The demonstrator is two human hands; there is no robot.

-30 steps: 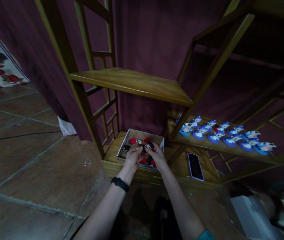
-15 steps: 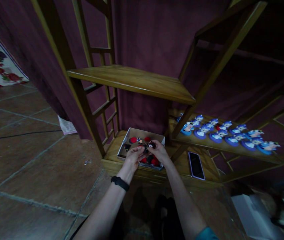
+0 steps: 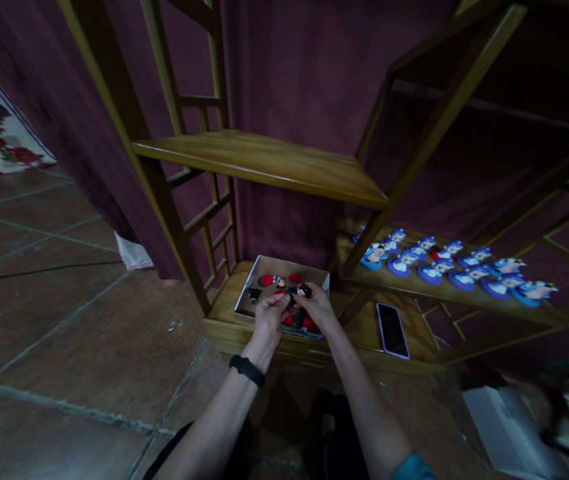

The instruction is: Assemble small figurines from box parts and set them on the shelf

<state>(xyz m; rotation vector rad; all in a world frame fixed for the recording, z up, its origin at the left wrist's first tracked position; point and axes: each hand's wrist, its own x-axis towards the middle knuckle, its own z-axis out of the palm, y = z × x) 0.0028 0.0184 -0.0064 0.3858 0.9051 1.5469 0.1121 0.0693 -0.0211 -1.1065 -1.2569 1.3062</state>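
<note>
Between both hands is a small dark toy figurine (image 3: 303, 291) with a black-and-red head, held over a shallow cardboard box (image 3: 250, 275). My left hand (image 3: 270, 316) is closed on its lower, dark part, and a black band circles that wrist. From the other side, the fingers of my right hand (image 3: 317, 304) pinch it near the head. In the box lie another small figurine (image 3: 281, 281), a black piece (image 3: 255, 293) and several red round pieces (image 3: 265, 280). Part of the box's near side is hidden behind my hands.
The box stands on the low wooden shelf (image 3: 224, 308). A phone (image 3: 393, 331) with a purple edge lies to the right. Several blue-and-white figurines (image 3: 435, 271) stand on a raised shelf. A wooden board (image 3: 259, 160) juts out above; a white box (image 3: 507, 427) is on the floor.
My left wrist and forearm have shifted slightly right and down. Both hands keep hold of the figurine over the box.
</note>
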